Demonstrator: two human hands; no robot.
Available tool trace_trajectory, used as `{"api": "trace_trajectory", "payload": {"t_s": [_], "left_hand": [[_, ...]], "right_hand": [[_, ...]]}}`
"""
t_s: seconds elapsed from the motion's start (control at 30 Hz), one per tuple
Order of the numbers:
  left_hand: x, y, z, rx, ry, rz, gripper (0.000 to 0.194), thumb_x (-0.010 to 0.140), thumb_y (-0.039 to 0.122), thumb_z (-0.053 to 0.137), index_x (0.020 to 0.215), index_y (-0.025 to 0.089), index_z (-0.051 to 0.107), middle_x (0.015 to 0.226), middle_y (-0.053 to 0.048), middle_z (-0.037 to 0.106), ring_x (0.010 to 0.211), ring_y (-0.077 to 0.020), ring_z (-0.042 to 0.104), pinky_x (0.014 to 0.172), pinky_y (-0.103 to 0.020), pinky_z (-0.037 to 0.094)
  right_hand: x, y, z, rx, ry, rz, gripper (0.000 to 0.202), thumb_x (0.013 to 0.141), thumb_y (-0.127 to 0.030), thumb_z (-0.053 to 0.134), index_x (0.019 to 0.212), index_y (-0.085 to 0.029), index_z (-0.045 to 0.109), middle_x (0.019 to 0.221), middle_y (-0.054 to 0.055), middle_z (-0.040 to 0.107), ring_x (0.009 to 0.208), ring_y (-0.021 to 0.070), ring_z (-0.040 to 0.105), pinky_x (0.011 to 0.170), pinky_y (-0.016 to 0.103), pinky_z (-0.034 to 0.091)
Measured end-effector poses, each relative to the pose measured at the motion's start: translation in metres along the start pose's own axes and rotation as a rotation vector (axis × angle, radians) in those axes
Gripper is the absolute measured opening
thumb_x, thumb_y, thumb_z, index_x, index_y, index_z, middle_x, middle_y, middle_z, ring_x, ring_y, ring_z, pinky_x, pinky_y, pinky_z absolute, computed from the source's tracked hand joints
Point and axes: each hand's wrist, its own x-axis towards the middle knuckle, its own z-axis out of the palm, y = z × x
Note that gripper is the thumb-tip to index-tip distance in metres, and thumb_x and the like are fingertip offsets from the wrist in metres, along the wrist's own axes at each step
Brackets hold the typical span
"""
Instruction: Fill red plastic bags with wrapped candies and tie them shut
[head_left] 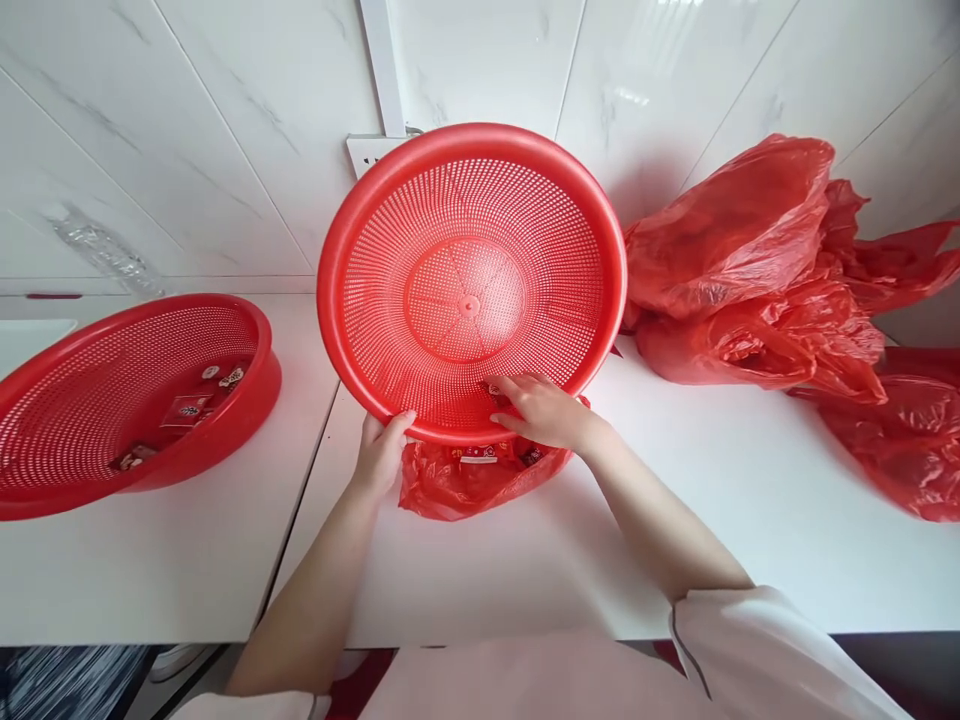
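A large red mesh basket is tilted up in front of me, its inside facing me. My left hand grips its lower left rim, thumb over the edge. My right hand reaches over the lower right rim, fingers spread inside against a small dark red packet; whether it grips the packet is unclear. Under the basket's lower rim lies an open red plastic bag with small red packets in it.
A second red basket holding a few small items stands at the left. Stuffed red plastic bags are heaped at the right, another nearer the right edge. Behind are a clear bottle, a socket strip and a tiled wall.
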Motion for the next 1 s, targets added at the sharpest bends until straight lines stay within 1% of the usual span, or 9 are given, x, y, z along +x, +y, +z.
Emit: {"api": "trace_trajectory", "payload": {"t_s": [0.1,0.17,0.3,0.43,0.67,0.77,0.87,0.93,1.0], "left_hand": [[0.0,0.004,0.003,-0.037,-0.019,0.006,0.027,0.077,0.027,0.066,0.103,0.021,0.064,0.114,-0.009,0.066,0.105,-0.0267,0.064,0.08,-0.035,0.055],[0.0,0.007,0.004,-0.069,-0.02,0.009,0.025,0.077,0.026,0.065,0.102,0.02,0.063,0.116,-0.01,0.066,0.106,-0.0264,0.064,0.082,-0.036,0.055],[0.004,0.012,0.001,-0.083,0.014,0.035,0.034,0.077,0.025,0.063,0.111,0.022,0.061,0.118,-0.009,0.065,0.107,-0.0262,0.064,0.082,-0.036,0.055],[0.012,0.016,-0.009,-0.094,0.11,0.051,0.039,0.076,0.026,0.062,0.115,0.025,0.06,0.124,-0.008,0.062,0.109,-0.0263,0.062,0.074,-0.033,0.057],[0.026,0.02,-0.029,-0.142,0.237,0.021,0.024,0.075,0.026,0.062,0.099,0.024,0.065,0.117,-0.007,0.064,0.104,-0.0224,0.063,0.072,-0.029,0.058],[0.028,0.02,-0.033,-0.151,0.274,-0.021,0.018,0.074,0.023,0.063,0.092,0.021,0.064,0.107,-0.006,0.067,0.095,-0.0187,0.065,0.071,-0.027,0.058],[0.026,0.022,-0.034,-0.18,0.264,-0.074,0.018,0.073,0.021,0.064,0.091,0.019,0.064,0.103,-0.005,0.068,0.087,-0.0152,0.066,0.07,-0.025,0.058],[0.022,0.025,-0.032,-0.17,0.2,-0.103,0.022,0.073,0.02,0.065,0.095,0.019,0.064,0.105,-0.006,0.068,0.089,-0.016,0.066,0.068,-0.024,0.057],[0.016,0.029,-0.029,-0.124,0.098,-0.115,0.03,0.075,0.022,0.064,0.105,0.02,0.063,0.111,-0.007,0.067,0.097,-0.0193,0.066,0.068,-0.025,0.057]], "right_hand": [[-0.002,-0.001,-0.009,0.143,-0.101,-0.071,0.044,0.09,-0.031,0.057,0.132,-0.021,0.053,0.111,0.009,0.069,0.101,0.0247,0.065,0.09,0.042,0.05],[-0.003,-0.004,-0.015,0.285,-0.093,-0.104,0.033,0.092,-0.028,0.052,0.124,-0.022,0.059,0.109,0.006,0.07,0.097,0.0206,0.066,0.087,0.037,0.052],[-0.006,-0.005,-0.021,0.611,0.028,0.025,0.023,0.095,-0.032,0.048,0.106,-0.02,0.064,0.093,0.004,0.073,0.083,0.0176,0.069,0.078,0.034,0.056],[-0.008,-0.003,-0.024,0.916,-0.028,0.101,0.026,0.091,-0.039,0.055,0.105,-0.018,0.06,0.085,0.003,0.071,0.076,0.0173,0.068,0.072,0.034,0.058],[-0.016,-0.003,-0.039,0.654,0.039,0.141,0.031,0.092,-0.047,0.052,0.092,-0.019,0.065,0.084,0.003,0.071,0.074,0.0167,0.065,0.069,0.031,0.053],[-0.016,-0.004,-0.037,0.495,0.156,0.179,0.031,0.092,-0.044,0.053,0.113,-0.023,0.06,0.09,0.004,0.073,0.076,0.0185,0.067,0.074,0.034,0.054],[-0.011,-0.004,-0.025,0.426,0.289,0.137,0.06,0.09,-0.035,0.056,0.145,-0.031,0.033,0.112,0.007,0.069,0.097,0.0241,0.068,0.084,0.042,0.055],[-0.006,-0.002,-0.014,0.397,0.307,0.099,0.069,0.089,-0.029,0.056,0.15,-0.035,0.024,0.124,0.007,0.064,0.103,0.0256,0.067,0.086,0.044,0.055],[-0.002,0.002,-0.004,0.345,0.339,0.115,0.065,0.086,-0.024,0.057,0.146,-0.034,0.033,0.123,0.007,0.063,0.095,0.0245,0.069,0.083,0.044,0.057]]}}
